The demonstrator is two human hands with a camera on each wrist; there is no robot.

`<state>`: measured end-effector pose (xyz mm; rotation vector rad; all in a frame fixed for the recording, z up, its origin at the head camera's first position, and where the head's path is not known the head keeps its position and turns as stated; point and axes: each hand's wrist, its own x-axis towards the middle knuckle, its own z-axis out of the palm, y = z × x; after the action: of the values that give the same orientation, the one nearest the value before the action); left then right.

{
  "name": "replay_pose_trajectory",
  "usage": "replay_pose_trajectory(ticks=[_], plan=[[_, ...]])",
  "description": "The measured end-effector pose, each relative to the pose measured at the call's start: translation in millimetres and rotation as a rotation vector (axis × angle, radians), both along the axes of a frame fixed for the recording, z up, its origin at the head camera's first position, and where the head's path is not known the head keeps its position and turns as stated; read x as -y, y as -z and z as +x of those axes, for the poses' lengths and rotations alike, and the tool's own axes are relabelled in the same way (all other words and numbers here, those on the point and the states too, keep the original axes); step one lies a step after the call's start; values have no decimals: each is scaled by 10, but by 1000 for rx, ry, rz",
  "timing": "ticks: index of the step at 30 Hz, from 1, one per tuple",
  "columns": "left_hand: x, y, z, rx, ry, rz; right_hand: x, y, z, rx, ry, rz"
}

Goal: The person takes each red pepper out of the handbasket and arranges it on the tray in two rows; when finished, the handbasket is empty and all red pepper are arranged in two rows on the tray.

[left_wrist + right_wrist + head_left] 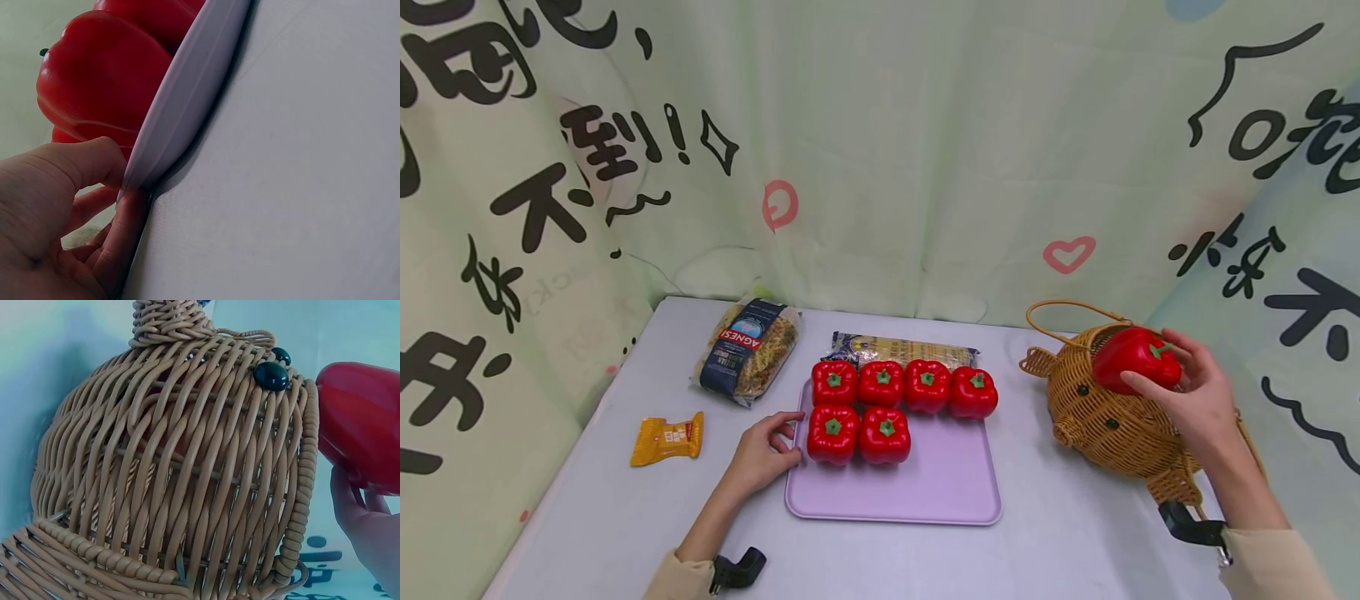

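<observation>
My right hand (1206, 400) grips a red bell pepper (1131, 358) by its stem end, over the opening of a pig-shaped wicker basket (1090, 425). The right wrist view has this pepper beside the basket's woven rim (306, 456), and something red shows through the weave. At the left edge of a lilac tray (940, 479), my left hand (760, 454) pinches the rim, thumb on the upper side and a finger beneath. Several red peppers (883, 435) with green stems stand on the tray, a longer row at the back and two at the front left.
Behind the tray lies a long pack of pasta (910, 350). A bag of pasta labelled Agnesi (748, 350) is at the back left, with a small orange packet (667, 439) in front of it. The basket's thin handle (1075, 304) leans toward the back. Printed curtains surround the table.
</observation>
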<state>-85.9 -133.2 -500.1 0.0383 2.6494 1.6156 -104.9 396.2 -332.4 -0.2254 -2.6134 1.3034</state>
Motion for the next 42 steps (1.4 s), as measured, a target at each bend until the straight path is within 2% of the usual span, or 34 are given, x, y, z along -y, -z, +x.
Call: replay_pose_trajectory(ticks=[17, 28, 42], plan=[[13, 18, 7, -17, -1, 1, 207, -8, 111, -72, -22, -40], [2, -6, 7, -15, 6, 9, 480, 120, 155, -129, -106, -34], [0, -9, -1, 8, 1, 10, 799, 354, 177, -145, -198, -134]])
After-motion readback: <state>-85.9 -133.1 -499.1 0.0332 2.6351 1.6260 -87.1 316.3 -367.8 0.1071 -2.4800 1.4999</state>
